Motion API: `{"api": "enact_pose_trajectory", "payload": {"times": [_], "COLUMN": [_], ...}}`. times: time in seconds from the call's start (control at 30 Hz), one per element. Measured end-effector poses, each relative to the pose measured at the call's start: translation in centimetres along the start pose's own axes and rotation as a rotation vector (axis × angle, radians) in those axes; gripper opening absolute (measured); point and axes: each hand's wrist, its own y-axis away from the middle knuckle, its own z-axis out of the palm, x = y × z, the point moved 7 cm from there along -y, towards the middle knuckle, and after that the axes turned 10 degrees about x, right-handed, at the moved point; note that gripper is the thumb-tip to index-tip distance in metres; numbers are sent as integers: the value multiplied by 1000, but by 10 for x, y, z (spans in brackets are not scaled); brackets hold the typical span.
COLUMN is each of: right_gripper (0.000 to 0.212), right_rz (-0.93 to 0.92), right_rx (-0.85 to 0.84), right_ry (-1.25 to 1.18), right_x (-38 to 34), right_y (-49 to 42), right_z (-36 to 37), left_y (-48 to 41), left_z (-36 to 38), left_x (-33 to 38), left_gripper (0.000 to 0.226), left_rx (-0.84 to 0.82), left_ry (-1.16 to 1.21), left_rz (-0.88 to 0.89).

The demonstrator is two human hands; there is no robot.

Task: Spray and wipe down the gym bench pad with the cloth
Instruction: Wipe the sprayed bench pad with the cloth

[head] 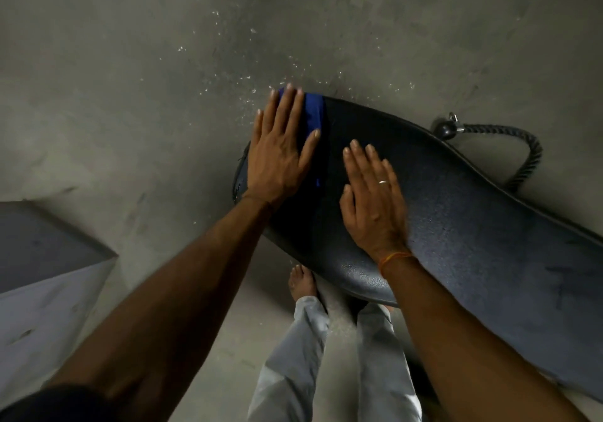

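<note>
A long black bench pad (456, 199) runs from the centre to the lower right. At its far left end lies a blue cloth (314, 113). My left hand (280, 150) lies flat on that cloth, fingers spread, pressing it against the pad; most of the cloth is hidden under the palm. Just to the right, my right hand (372, 196) rests flat on the bare pad with fingers apart, holding nothing. No spray bottle is in view.
The floor is grey concrete (130, 62) with pale specks beyond the pad's end. A black rope handle with a ball end (445, 128) lies behind the pad. A grey box (42, 258) stands at the left. My legs and bare foot (301, 283) are below the pad.
</note>
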Motion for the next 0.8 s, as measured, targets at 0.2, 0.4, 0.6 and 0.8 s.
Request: {"api": "enact_pose_trajectory", "payload": {"times": [0.2,0.4,0.6,0.8], "right_gripper": [63,61,60,58], "right_rz": [24,32,41,43], "right_rx": [-4,27,37,59], "right_ry": [-1,-13,-48,-49], "right_x": [1,1,2,2], "right_y": [1,1,-1,1], "right_z": [2,1,-1,0], "left_y": [79,-36,8,89], "left_z": [3,7,-2,-12], "left_x": [-17,5,-32,-58], "left_gripper": [78,74,74,75], "left_rx": [-66,-64,68,28], "left_ry": [-112,-68,93,229], "left_rz": [21,48,-187,-341]}}
